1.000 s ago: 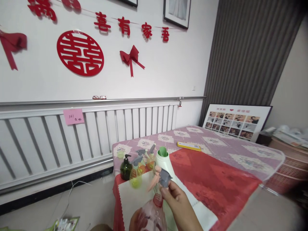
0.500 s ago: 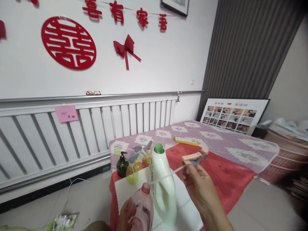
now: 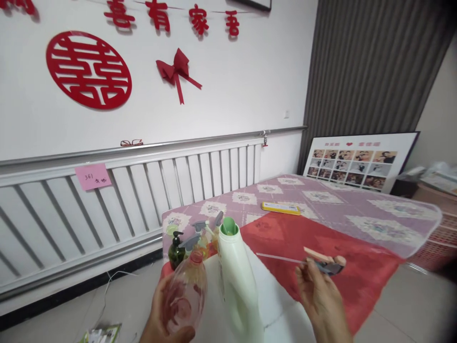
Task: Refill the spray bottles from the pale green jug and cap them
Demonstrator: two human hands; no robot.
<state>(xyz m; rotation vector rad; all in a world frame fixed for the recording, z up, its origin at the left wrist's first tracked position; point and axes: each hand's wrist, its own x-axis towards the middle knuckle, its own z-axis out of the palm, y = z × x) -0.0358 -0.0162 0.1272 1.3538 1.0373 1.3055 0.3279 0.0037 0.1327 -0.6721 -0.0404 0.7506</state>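
My left hand point(image 3: 162, 317) is wrapped round a clear pink spray bottle point(image 3: 186, 293) with its neck uncapped, held up at the table's near left corner. My right hand point(image 3: 319, 297) pinches a grey and pink spray trigger head point(image 3: 326, 263); its thin dip tube point(image 3: 280, 257) points left over the red cloth point(image 3: 321, 247). A tall white detergent bottle point(image 3: 237, 286) with a green spout stands between my hands.
Several small spray and pump bottles point(image 3: 193, 240) cluster at the table's left end. A yellow flat case point(image 3: 281, 208) lies on the purple tablecloth point(image 3: 374, 209). A white radiator cover point(image 3: 143, 190) runs along the wall; a framed photo collage point(image 3: 357, 159) leans at right.
My right hand pulled the trigger head and its tube out of the pink bottle and carried it right and down over the red cloth. My left hand tilted the bottle leftward.
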